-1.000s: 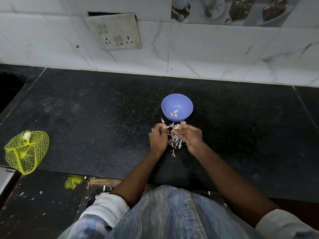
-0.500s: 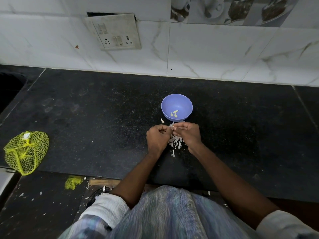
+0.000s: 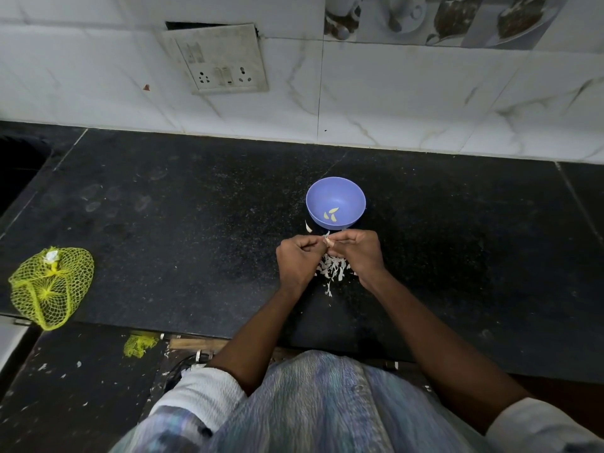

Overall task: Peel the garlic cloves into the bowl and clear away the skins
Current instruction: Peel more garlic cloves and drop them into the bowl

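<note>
Both hands meet just in front of the blue bowl (image 3: 335,194), over the black counter (image 3: 196,223). Left hand (image 3: 299,258) has fingers curled in, right hand (image 3: 358,253) likewise; the fingertips of both pinch one garlic clove (image 3: 327,240) between them, a bit of pale skin sticking up from it. The clove is too small to say how much skin is on it.

Bowl sits upright near the middle of the counter, three peeled cloves (image 3: 331,214) in its bottom. One loose piece (image 3: 308,227) lies on the counter just beside the bowl's near-left edge; can't tell if it's clove or skin.

Pile of skins (image 3: 331,268) is on the counter right under and between the wrists, a few bits trailing toward the person.

Yellow net bag (image 3: 49,286) far left at the counter edge, well apart. Switch plate (image 3: 217,58) on the tiled wall (image 3: 425,103) behind.
</note>
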